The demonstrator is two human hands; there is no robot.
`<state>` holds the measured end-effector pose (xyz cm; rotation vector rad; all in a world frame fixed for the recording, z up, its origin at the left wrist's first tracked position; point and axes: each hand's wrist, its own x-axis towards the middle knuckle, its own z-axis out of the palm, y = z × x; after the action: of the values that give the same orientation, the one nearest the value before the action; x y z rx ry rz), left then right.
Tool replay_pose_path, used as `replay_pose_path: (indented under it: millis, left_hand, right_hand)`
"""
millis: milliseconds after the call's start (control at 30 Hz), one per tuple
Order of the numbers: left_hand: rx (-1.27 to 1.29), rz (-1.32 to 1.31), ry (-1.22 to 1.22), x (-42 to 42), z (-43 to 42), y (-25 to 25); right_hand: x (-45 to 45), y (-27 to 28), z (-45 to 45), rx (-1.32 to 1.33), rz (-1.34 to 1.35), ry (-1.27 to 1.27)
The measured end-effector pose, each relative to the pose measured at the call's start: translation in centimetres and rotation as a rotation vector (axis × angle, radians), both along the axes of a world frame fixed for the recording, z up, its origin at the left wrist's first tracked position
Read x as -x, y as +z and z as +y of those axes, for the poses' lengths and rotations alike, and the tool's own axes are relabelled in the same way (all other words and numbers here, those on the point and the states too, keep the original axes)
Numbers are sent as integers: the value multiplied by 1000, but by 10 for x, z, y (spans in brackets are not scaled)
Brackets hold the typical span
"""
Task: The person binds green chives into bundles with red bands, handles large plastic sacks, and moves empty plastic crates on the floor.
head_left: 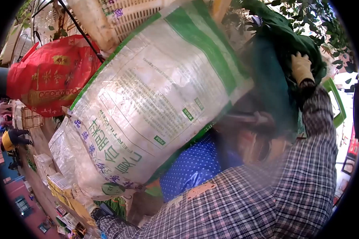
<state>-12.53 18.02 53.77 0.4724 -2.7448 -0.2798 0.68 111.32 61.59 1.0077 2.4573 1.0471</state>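
A white woven fertilizer sack (147, 91) with green borders and printed text stretches across the middle of the view, tilted. At its lower left corner, my left hand (83, 198), in a pale glove, grips the sack's edge; the fingers are partly hidden. My right hand (302, 67), also gloved, is closed on a bunched dark green cloth (273, 65) at the upper right. Part of that cloth is smeared by motion. Beneath the sack, a blue polka-dot apron (193, 167) shows against my checked coat (243, 199).
A red bag (54, 75) with gold lettering lies to the left. White plastic baskets (127, 18) stand at the top. Leafy branches (327, 24) hang at the upper right. A person in yellow (12, 139) bends over far off at left, near cartons (62, 183).
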Motion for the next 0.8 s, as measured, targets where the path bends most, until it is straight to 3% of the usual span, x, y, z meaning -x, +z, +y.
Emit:
replay_pose_path:
  millis: [33, 100, 133, 167, 200, 233, 300, 333, 400, 467, 567, 600, 633, 700, 733, 800]
  left_hand:
    - [-271, 8, 45, 0, -7, -8]
    - [-813, 19, 134, 9, -38, -26]
    - [-342, -32, -58, 7, -50, -31]
    - [134, -85, -241, 2, -63, -31]
    - [614, -138, -412, -5, -72, -28]
    - [509, -295, -296, -3, -58, -18]
    - [451, -124, -458, -3, -84, -31]
    - [386, -102, -410, -4, -95, -32]
    - [285, -88, -376, 7, -97, -29]
    - [254, -160, -411, 19, -69, -1]
    - [396, -221, -435, 41, -57, 29]
    - [18, -211, -289, 45, -54, 30]
    - [-164, -179, -204, 50, -51, 26]
    - [-526, -46, -29, 64, -42, 18]
    - [-816, -113, 56, 84, -66, 13]
    - [-688, -202, 130, 83, -72, 23]
  right_hand:
    - [7, -3, -16, 43, 179, 332]
    - [40, -5, -104, 297, 396, 436]
    - [41, -2, -161, 418, 376, 640]
    - [38, -12, -197, 875, 385, 656]
    - [34, -20, -232, 1288, 298, 496]
    - [32, -44, -251, 1579, 181, 386]
    - [30, -94, -280, 1649, 87, -9]
    - [22, -135, -282, 2061, 238, -537]
    - [12, -230, -280, 2200, 493, -1213]
    - [17, -255, -291, 2359, 779, -1256]
    - [19, -316, -314, 2681, 1358, -1834]
    - [19, -313, -325, 2767, 1441, -2177]
    - [13, -305, -330, 2604, 1437, -1531]
    - [-7, -286, -340, 2709, 1537, -1495]
    - [-15, -279, -343, 2764, 1584, -1476]
    - [-6, -234, -329, 2790, 1437, -1382]
